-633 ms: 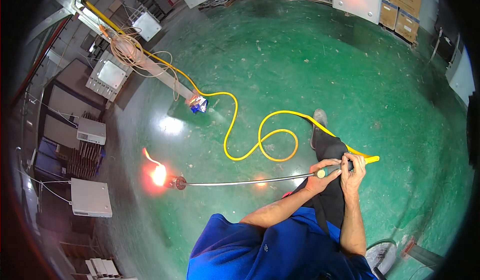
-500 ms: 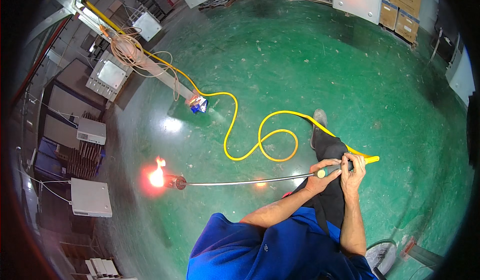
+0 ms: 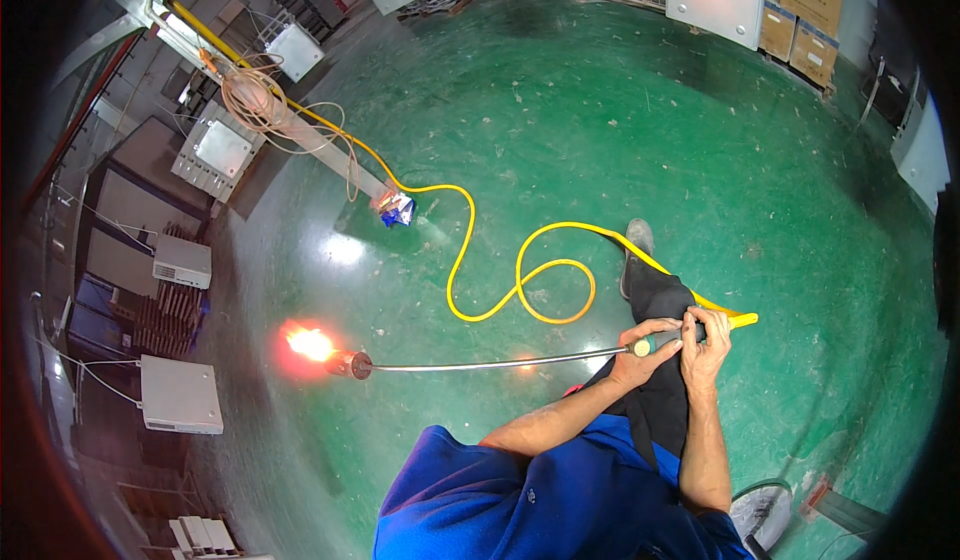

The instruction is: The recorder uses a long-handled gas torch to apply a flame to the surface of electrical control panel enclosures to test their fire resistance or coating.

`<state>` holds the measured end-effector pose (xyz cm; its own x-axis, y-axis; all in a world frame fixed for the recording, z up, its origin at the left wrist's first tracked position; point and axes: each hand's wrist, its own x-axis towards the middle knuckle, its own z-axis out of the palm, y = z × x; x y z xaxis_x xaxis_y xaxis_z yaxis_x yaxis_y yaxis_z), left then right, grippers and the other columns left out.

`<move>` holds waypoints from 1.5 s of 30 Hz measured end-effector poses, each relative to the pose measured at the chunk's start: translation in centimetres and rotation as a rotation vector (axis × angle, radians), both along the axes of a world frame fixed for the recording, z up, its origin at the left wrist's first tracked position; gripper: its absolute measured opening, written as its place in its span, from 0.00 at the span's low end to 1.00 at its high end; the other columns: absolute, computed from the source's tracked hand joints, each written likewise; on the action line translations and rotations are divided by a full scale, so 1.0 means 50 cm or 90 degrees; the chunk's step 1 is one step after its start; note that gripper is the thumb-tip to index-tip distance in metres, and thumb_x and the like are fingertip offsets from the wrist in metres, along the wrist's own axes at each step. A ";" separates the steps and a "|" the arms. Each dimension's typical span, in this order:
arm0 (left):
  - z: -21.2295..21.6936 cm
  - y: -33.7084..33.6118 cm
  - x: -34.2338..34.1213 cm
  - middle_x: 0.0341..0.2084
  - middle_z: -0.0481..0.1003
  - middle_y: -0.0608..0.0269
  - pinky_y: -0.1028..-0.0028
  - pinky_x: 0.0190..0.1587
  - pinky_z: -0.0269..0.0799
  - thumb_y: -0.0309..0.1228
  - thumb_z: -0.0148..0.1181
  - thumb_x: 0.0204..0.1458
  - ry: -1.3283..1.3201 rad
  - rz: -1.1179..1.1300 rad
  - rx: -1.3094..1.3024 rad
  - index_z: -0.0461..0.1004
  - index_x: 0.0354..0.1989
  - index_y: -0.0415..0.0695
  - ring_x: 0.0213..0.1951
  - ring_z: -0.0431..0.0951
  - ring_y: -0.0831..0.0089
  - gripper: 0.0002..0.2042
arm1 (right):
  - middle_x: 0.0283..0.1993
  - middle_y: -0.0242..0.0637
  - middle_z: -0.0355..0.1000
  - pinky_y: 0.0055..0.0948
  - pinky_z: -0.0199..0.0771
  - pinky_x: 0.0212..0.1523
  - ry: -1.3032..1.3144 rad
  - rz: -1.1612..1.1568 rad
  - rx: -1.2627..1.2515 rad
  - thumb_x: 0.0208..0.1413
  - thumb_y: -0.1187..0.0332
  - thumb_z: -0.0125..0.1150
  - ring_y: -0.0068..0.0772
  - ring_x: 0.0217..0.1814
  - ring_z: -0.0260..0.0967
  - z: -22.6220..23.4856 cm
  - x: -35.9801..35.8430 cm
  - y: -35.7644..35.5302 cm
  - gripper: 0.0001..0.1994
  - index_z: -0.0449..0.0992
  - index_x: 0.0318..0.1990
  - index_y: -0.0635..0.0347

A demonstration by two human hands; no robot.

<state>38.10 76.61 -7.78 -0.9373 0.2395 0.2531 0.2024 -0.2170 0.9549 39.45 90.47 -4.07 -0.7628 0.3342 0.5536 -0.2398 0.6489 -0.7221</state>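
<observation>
A long gas torch [image 3: 500, 363] points to the left, its thin metal tube ending in a round burner head [image 3: 354, 365]. From the burner comes a bright orange-white flame [image 3: 311, 344]. My left hand [image 3: 648, 362] is closed around the front of the dark handle, beside a green and yellowish round part [image 3: 643, 346]. My right hand [image 3: 706, 360] grips the rear of the handle, its fingers curled and partly hiding it. Just behind that hand, a yellow hose [image 3: 742, 319] meets the handle area; the exact joint is covered.
The hose loops over the green floor [image 3: 620, 140] past my shoe [image 3: 638, 235] toward a post [image 3: 310, 138] hung with coiled cable. White metal boxes [image 3: 181, 396] line the left side. Cardboard boxes [image 3: 808, 2] and a large white panel [image 3: 714, 0] stand at the far right.
The flame has swung from pointing upward to streaming left and is brighter along the burner's axis. Both hands and the torch stay practically in place.
</observation>
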 end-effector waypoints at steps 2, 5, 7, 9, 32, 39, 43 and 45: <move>-0.006 0.000 0.000 0.47 0.83 0.55 0.67 0.59 0.76 0.22 0.72 0.53 0.004 0.002 -0.003 0.80 0.47 0.37 0.52 0.82 0.68 0.13 | 0.37 0.41 0.79 0.40 0.71 0.48 0.001 0.000 -0.002 0.56 0.74 0.69 0.45 0.42 0.74 -0.001 0.000 0.000 0.05 0.81 0.39 0.62; 0.000 -0.001 -0.001 0.47 0.83 0.55 0.67 0.59 0.76 0.22 0.73 0.53 -0.001 -0.002 -0.011 0.80 0.47 0.37 0.52 0.82 0.68 0.13 | 0.36 0.41 0.78 0.40 0.71 0.48 0.001 -0.001 -0.006 0.56 0.74 0.69 0.45 0.42 0.74 -0.001 -0.001 0.000 0.05 0.81 0.39 0.62; 0.001 -0.001 0.000 0.47 0.83 0.55 0.67 0.59 0.76 0.22 0.72 0.53 -0.002 -0.002 -0.012 0.80 0.47 0.36 0.53 0.82 0.69 0.13 | 0.36 0.41 0.78 0.40 0.71 0.47 0.000 -0.001 -0.007 0.56 0.74 0.69 0.45 0.41 0.74 0.001 0.000 -0.001 0.05 0.81 0.39 0.62; -0.001 -0.001 0.000 0.47 0.83 0.55 0.67 0.59 0.76 0.21 0.72 0.53 0.005 0.001 -0.006 0.80 0.47 0.36 0.53 0.82 0.69 0.13 | 0.37 0.41 0.78 0.40 0.71 0.47 -0.001 -0.001 -0.007 0.56 0.74 0.69 0.45 0.42 0.74 0.003 0.000 -0.001 0.05 0.81 0.39 0.62; 0.006 -0.001 0.002 0.47 0.83 0.56 0.68 0.59 0.76 0.22 0.72 0.53 0.002 0.005 -0.016 0.80 0.47 0.36 0.52 0.82 0.70 0.13 | 0.37 0.40 0.79 0.40 0.71 0.48 0.008 -0.003 0.007 0.55 0.75 0.69 0.45 0.42 0.74 0.003 0.001 0.000 0.05 0.81 0.39 0.61; 0.002 0.001 0.001 0.47 0.84 0.54 0.67 0.58 0.76 0.22 0.72 0.54 0.008 0.003 0.001 0.80 0.47 0.37 0.52 0.82 0.68 0.13 | 0.37 0.40 0.79 0.40 0.71 0.48 -0.003 -0.004 -0.002 0.56 0.75 0.69 0.45 0.42 0.74 -0.002 0.002 0.000 0.05 0.81 0.39 0.62; 0.001 -0.001 0.001 0.47 0.84 0.54 0.67 0.58 0.76 0.22 0.72 0.54 0.009 0.004 -0.013 0.80 0.47 0.37 0.52 0.82 0.67 0.13 | 0.37 0.41 0.79 0.40 0.71 0.48 -0.003 -0.004 -0.002 0.56 0.75 0.69 0.45 0.43 0.74 -0.001 0.002 -0.001 0.05 0.81 0.39 0.62; 0.001 -0.001 0.001 0.47 0.84 0.54 0.67 0.58 0.76 0.23 0.72 0.54 0.009 0.004 -0.008 0.81 0.47 0.36 0.52 0.82 0.67 0.13 | 0.38 0.41 0.79 0.40 0.71 0.49 -0.006 -0.001 -0.004 0.56 0.75 0.69 0.45 0.43 0.75 -0.002 0.003 0.000 0.05 0.81 0.39 0.62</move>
